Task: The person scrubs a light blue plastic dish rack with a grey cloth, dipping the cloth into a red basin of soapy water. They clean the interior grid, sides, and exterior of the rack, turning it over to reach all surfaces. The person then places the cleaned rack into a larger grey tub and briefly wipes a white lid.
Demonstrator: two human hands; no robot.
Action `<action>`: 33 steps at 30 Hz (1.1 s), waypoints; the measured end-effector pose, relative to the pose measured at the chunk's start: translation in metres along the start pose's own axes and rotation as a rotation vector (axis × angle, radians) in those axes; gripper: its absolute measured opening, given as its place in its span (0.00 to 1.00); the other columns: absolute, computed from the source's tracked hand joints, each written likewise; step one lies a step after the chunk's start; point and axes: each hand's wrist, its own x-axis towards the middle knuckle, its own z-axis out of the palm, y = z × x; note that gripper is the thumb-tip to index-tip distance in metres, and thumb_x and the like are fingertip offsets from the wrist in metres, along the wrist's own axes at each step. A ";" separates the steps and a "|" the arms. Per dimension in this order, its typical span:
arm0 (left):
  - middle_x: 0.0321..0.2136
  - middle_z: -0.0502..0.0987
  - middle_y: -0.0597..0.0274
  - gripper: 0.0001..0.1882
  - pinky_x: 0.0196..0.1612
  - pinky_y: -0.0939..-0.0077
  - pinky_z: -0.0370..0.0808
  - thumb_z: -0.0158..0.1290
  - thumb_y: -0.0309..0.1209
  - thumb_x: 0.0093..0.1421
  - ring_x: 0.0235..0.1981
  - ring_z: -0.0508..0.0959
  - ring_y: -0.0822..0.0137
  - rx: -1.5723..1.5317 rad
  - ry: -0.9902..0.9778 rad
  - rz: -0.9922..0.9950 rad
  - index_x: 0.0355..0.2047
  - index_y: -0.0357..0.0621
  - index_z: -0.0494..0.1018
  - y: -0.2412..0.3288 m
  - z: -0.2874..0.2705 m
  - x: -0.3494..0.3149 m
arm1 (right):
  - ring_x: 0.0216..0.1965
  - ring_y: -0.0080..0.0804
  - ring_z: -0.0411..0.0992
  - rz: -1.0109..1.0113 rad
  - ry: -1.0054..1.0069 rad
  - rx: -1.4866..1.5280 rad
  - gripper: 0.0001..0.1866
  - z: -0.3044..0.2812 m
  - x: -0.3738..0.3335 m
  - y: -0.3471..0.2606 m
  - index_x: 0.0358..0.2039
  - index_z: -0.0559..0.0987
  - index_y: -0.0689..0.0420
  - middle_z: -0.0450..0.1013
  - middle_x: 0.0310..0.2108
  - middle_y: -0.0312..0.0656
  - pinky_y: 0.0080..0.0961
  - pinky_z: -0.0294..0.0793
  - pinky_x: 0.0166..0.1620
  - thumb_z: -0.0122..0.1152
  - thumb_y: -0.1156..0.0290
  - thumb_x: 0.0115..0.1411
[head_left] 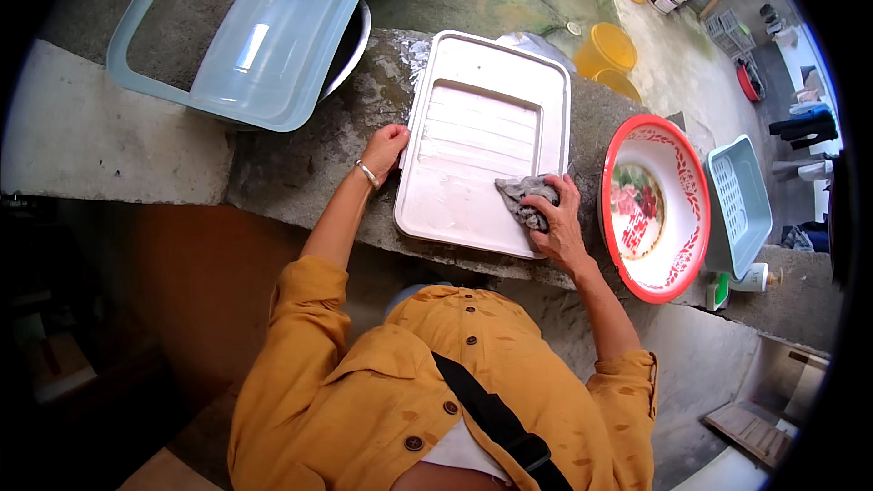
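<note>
A white rectangular plastic lid (473,184) with a raised rim and a ribbed, sunken panel lies on the concrete ledge in front of me. My left hand (386,150), with a bracelet at the wrist, grips the lid's left edge with its fingers curled. Bunched under the fingers of my right hand (562,223) is a grey cloth (526,196), pressed on the lid's near right corner. The lid's surface looks wet in places.
To the left, a pale blue plastic tub (273,45) with a frame-like handle rests over a metal basin (353,50). A red-rimmed enamel basin (668,209) stands right, beside a pale blue-green basket (741,205) and a pump bottle (757,277). Yellow buckets (607,50) stand beyond the ledge (300,159).
</note>
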 end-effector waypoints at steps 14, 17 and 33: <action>0.32 0.75 0.65 0.12 0.35 0.82 0.75 0.50 0.32 0.62 0.30 0.75 0.77 -0.364 -0.283 0.134 0.42 0.38 0.68 0.058 0.018 -0.035 | 0.50 0.41 0.67 0.502 0.343 0.587 0.51 0.028 -0.003 0.011 0.66 0.53 0.49 0.68 0.49 0.52 0.30 0.64 0.55 0.71 0.74 0.43; 0.34 0.75 0.61 0.14 0.38 0.78 0.75 0.56 0.30 0.58 0.33 0.75 0.74 -0.268 -0.172 0.168 0.40 0.37 0.68 0.068 0.022 -0.037 | 0.48 0.30 0.68 0.457 0.474 0.843 0.47 0.033 -0.002 0.023 0.64 0.56 0.54 0.71 0.48 0.44 0.25 0.66 0.54 0.68 0.81 0.44; 0.33 0.76 0.60 0.14 0.37 0.76 0.75 0.53 0.22 0.50 0.31 0.76 0.71 -0.127 0.153 0.205 0.39 0.34 0.70 0.027 -0.059 -0.081 | 0.49 0.29 0.67 0.497 0.492 0.860 0.44 0.028 0.000 0.023 0.60 0.64 0.51 0.69 0.49 0.40 0.24 0.66 0.54 0.62 0.91 0.40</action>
